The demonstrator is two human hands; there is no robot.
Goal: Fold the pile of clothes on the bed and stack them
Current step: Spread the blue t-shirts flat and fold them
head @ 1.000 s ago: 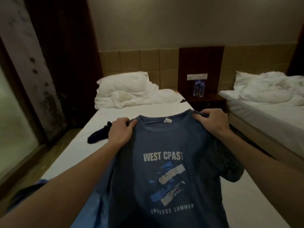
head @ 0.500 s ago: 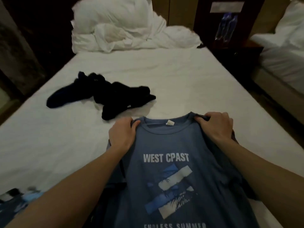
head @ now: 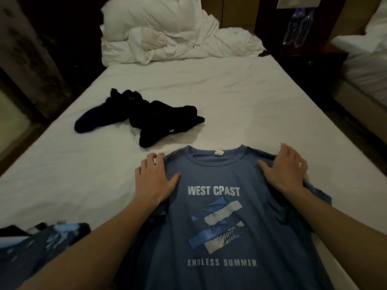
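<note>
Bed [head: 240, 97], white sheet, carries everything. Blue T-shirt [head: 217, 227] lies print-up on near end, collar away from the person. Dark clothes [head: 146, 120] heaped beyond it, patterned garment [head: 41, 243] near left. Left hand [head: 154, 181] and right hand [head: 287, 170] lie flat on the 2 shoulders, fingers straight, thumbs spread inward.

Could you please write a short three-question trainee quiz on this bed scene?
1. True or false: the blue printed cotton T-shirt lies print side up on the white bed sheet.
2. Which hands rest flat on its shoulders? A. left hand only B. right hand only C. both
3. Fill in: the crumpled dark garment lies ____ the collar.

Key: 1 true; 2 C; 3 beyond.
</note>
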